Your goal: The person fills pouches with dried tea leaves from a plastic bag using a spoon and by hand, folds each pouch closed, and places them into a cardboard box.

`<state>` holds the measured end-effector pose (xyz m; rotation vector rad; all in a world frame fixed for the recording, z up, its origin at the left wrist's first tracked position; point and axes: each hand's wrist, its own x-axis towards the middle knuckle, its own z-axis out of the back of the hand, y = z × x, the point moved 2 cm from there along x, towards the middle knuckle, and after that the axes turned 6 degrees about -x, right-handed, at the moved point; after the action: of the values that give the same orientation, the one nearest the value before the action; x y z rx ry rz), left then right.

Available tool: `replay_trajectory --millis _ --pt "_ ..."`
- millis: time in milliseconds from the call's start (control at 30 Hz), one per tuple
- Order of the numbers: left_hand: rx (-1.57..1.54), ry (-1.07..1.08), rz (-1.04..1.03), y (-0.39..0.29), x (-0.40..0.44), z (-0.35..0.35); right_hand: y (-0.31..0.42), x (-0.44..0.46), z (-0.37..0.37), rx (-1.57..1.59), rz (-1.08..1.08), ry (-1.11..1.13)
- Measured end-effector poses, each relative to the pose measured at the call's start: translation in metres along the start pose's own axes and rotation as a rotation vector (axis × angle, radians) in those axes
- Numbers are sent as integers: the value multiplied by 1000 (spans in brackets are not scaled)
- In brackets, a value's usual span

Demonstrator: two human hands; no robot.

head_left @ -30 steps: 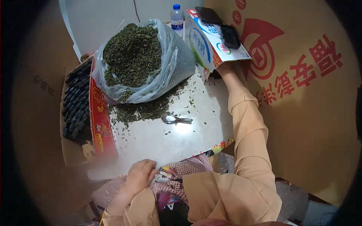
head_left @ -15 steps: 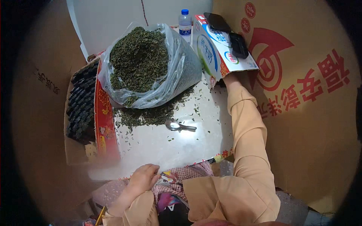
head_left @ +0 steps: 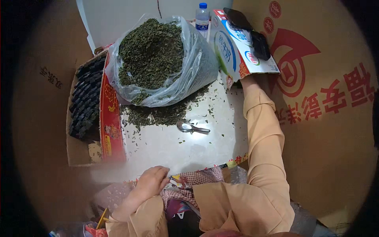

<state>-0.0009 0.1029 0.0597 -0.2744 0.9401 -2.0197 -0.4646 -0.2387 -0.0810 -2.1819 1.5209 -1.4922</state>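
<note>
My left hand (head_left: 153, 181) rests at the front edge of the table, its fingers loosely bent and the thumb apart from them. Nothing shows in it. My right hand (head_left: 248, 82) reaches into the lower end of a white and blue milk carton box (head_left: 226, 45). Only the wrist part is visible; the box hides the fingers. Between my hands and a large clear plastic bag (head_left: 201, 65) lies a metal spoon (head_left: 192, 126) with a short handle. Dried green tea leaves (head_left: 152, 55) heap up in the open bag.
Loose leaf bits (head_left: 158, 114) are scattered before the bag. A red carton (head_left: 110, 126) with dark, small packed pieces (head_left: 85, 102) stands left. A water bottle (head_left: 202, 17) stands behind. Two dark devices (head_left: 260, 45) lie on the milk box. Large cardboard (head_left: 323, 130) walls the right side.
The view has shifted slightly, so the table things sit a little higher and farther right. My right arm stays in the milk box and my left hand stays at the table edge.
</note>
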Motion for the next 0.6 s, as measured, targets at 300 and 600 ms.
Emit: replay_trajectory --millis 300,600 --pt "10 -14 -46 2 0 -4 16 -1 -5 300 42 47" --pt "7 4 -38 -3 1 -4 21 -9 0 598 97 105"
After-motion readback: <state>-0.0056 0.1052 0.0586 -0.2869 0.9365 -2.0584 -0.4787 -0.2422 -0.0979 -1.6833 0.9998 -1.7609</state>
